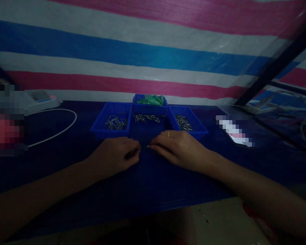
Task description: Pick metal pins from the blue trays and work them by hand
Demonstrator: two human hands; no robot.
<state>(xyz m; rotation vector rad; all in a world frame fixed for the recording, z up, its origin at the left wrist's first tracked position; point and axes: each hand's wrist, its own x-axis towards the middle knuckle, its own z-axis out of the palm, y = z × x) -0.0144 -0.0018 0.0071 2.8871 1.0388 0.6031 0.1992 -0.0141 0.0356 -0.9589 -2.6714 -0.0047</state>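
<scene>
My right hand (180,146), with a gold ring, pinches a small thin metal piece (148,146) whose tip points toward my left hand. My left hand (119,153) is closed, thumb against fingers, just left of that tip; what it holds, if anything, is too dark to make out. Both hands rest low over the blue table. Beyond the left one stands a blue bin (98,127) with slim metal pieces (116,123). Past the right one is another blue bin (200,129) holding similar pieces (183,123). Several loose metal pieces (146,118) lie between the bins.
Behind them, a third blue bin (149,108) holds green plastic packets (153,99). A phone with a lit screen (234,132) lies at right. At left are a white device (42,100) and a white cable (75,119). A striped sheet (153,54) hangs behind the table (153,183).
</scene>
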